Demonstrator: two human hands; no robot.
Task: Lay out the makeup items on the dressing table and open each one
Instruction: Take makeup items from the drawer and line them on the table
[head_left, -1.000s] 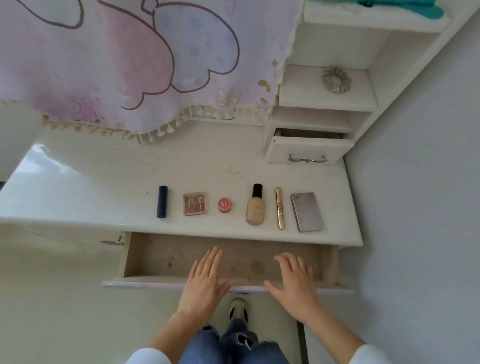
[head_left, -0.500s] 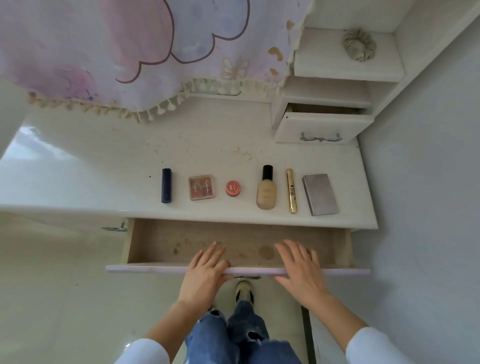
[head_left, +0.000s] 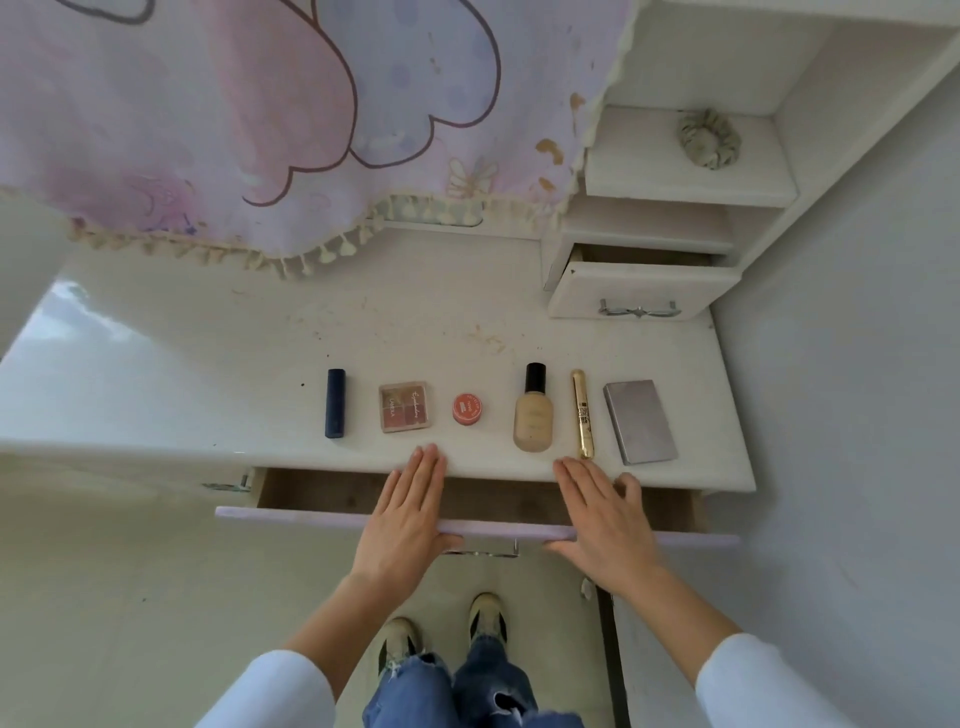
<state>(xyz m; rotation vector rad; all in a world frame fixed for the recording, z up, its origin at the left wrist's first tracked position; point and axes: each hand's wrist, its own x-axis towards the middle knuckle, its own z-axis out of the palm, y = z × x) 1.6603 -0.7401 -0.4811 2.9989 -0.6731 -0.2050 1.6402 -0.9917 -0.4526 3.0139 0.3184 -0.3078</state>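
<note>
Both the left hand (head_left: 408, 514) and the right hand (head_left: 602, 519) lie flat with fingers stretched out, holding nothing, palms seemingly pressed on the drawer front (head_left: 291, 517). Six closed makeup items lie in a row on the dressing table (head_left: 182, 364), from the lipstick (head_left: 335, 402) to the grey compact (head_left: 640, 421).

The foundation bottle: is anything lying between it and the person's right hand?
Nothing visible. The foundation bottle lies just beyond the right hand, whose fingertips reach the tabletop edge; only bare table separates them. The gold tube lies beside it.
</note>
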